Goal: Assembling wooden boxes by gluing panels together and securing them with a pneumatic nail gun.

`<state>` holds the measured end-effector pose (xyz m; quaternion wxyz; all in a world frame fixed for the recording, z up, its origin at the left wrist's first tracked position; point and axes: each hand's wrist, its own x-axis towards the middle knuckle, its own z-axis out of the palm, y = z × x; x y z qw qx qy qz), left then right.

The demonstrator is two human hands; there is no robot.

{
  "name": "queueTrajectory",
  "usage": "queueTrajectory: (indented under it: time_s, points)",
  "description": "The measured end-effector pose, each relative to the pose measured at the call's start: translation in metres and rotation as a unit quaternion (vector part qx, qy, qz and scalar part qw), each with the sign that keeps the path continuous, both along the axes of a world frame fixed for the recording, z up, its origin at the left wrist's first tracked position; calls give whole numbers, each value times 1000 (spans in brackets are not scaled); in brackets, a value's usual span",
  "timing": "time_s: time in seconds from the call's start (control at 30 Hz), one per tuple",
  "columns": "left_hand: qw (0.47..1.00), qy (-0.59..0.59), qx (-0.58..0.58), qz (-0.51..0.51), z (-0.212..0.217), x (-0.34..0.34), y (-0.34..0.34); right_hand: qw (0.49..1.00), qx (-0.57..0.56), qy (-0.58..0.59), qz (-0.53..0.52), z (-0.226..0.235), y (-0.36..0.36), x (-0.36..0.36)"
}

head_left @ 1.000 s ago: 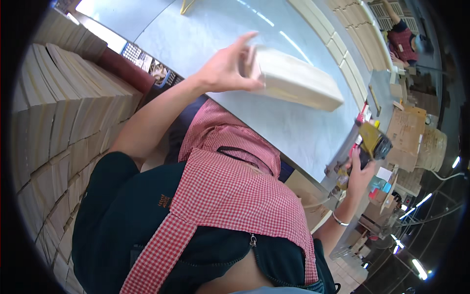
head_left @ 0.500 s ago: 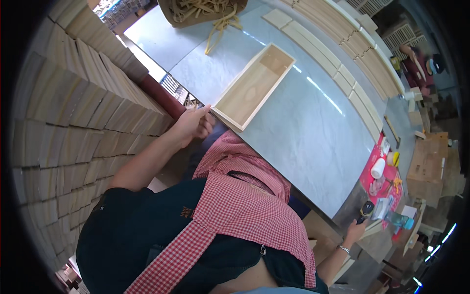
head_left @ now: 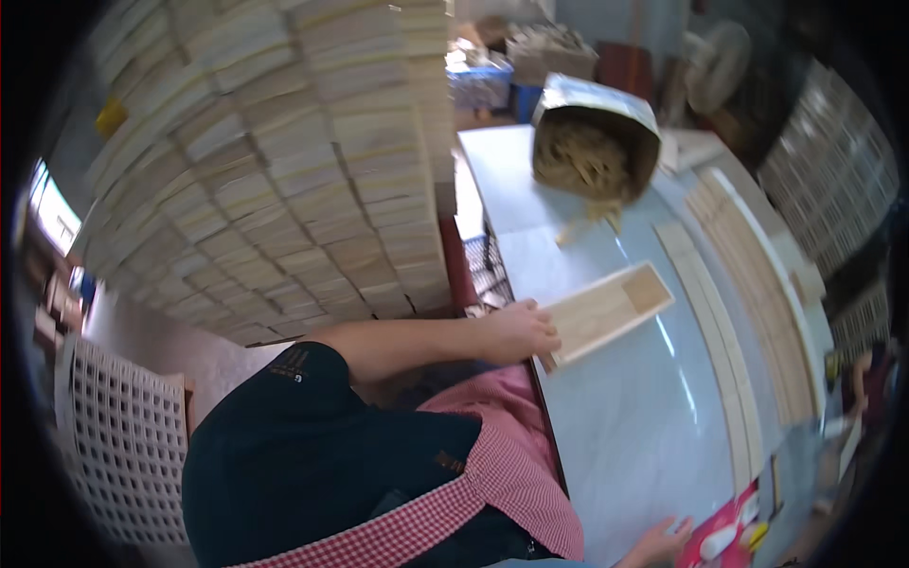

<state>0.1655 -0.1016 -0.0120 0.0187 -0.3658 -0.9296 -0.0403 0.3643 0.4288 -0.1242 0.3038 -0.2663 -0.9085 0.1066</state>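
An open-topped pale wooden box [head_left: 606, 318] lies on the glossy grey-white tabletop [head_left: 625, 417], its near end by the table's left edge. My left hand [head_left: 523, 331] has its fingers closed over that near end; the hand hides part of the rim. Low in the picture, my right hand [head_left: 660, 543] is over the table's near right part. Its fingers are apart and nothing shows in them, though blur softens it. Close by on the right lies a pink sheet [head_left: 705, 544] with a white bottle [head_left: 718, 541] on it.
A tall wall of stacked wooden pieces [head_left: 284, 170] stands left of the table. At the far end, a carton [head_left: 644, 118] holds tan strips, some hanging out. Rows of wooden strips [head_left: 715, 350] line the right side. A white perforated crate [head_left: 123, 426] is behind on the left.
The view has swung left, showing more of the stacks. My left hand has moved from the box's corner onto its near end. The black-handled tool is gone from my right hand.
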Motion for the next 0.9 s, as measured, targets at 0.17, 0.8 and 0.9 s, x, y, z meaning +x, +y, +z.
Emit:
queueTrajectory:
  time_s: [0.17, 0.8, 0.9]
  points:
    - [934, 343, 92, 26, 120, 61, -35, 988, -36, -66, 133, 8, -101, -66]
    - [483, 757, -28, 440, 320, 368, -368, 903, -48, 326, 276, -119, -77, -144]
    - [464, 763, 9, 450, 314, 379, -364, 900, -11, 325, 289, -94, -87, -138]
